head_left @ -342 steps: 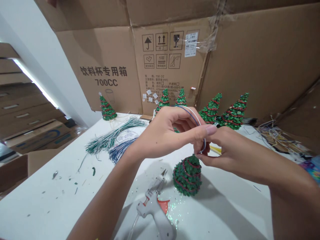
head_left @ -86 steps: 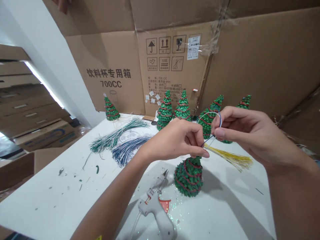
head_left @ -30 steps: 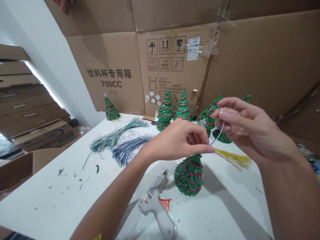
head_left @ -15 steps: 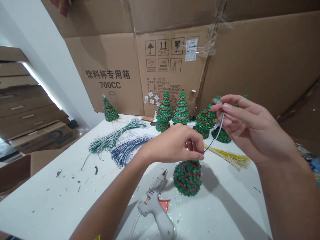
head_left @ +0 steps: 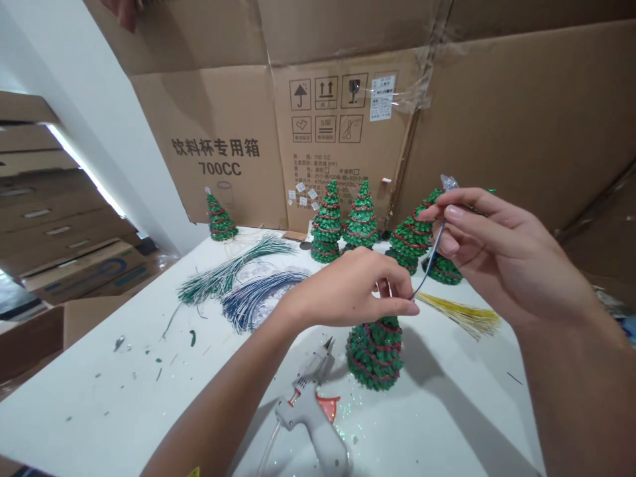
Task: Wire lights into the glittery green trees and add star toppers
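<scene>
Between my hands curves a thin blue wire (head_left: 432, 259). My left hand (head_left: 360, 286) pinches its lower end between thumb and fingers, above a small green Christmas tree (head_left: 375, 356) with red garland whose top is hidden behind that hand. My right hand (head_left: 501, 245), higher and to the right, pinches the wire's upper part with its fingertips. A small crumpled clear piece (head_left: 448, 181), like plastic film, sticks up from the right fingertips at the wire's top. A grey glue gun (head_left: 315, 414) with a red trigger lies left of the near tree.
Bundles of green wire (head_left: 231, 270), blue wire (head_left: 258, 298) and yellow wire (head_left: 464, 315) lie on the white table (head_left: 124, 411). Several trees (head_left: 326, 228) stand along the back before a cardboard wall (head_left: 223, 112). Part of another person's hand (head_left: 126, 13) shows at top left.
My left hand has shifted slightly right, closer to the right hand, and the wire bends less widely. The clear piece now points up above my right fingertips, where it lay sideways before.
</scene>
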The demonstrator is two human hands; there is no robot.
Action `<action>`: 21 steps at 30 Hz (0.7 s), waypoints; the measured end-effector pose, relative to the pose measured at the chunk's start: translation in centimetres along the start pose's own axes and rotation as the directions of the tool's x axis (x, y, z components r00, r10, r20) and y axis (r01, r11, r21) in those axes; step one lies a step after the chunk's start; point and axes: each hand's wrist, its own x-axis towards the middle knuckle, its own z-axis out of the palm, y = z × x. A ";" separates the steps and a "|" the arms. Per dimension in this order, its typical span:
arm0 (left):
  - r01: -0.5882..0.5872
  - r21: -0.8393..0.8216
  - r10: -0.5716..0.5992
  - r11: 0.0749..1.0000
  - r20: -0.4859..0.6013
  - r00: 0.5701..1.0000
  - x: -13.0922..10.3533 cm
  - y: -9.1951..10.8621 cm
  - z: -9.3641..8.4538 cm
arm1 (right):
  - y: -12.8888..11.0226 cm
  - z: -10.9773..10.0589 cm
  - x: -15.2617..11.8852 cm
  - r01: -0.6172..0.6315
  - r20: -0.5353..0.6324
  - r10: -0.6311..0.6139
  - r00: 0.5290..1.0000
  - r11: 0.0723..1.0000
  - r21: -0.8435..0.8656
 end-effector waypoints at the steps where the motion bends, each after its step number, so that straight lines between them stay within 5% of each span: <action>1: 0.001 0.005 -0.001 1.000 -0.004 1.000 0.0 0.0 0.0 | 0.0 0.0 0.0 0.006 -0.002 -0.006 1.000 1.000 -0.003; 9: 0.013 -0.162 -0.041 0.987 -0.170 0.985 0.1 0.6 0.2 | -0.3 0.4 -0.4 0.025 0.048 -0.025 0.999 1.000 -0.018; 16: -0.007 -0.016 0.007 1.000 -0.035 0.999 0.1 0.2 0.0 | -0.4 0.2 -0.2 0.123 -0.070 -0.120 0.990 0.992 0.035; 21: -0.002 0.011 0.002 1.000 -0.033 0.999 0.0 0.1 0.0 | -0.6 0.2 -0.3 0.055 -0.047 -0.056 0.997 0.998 -0.016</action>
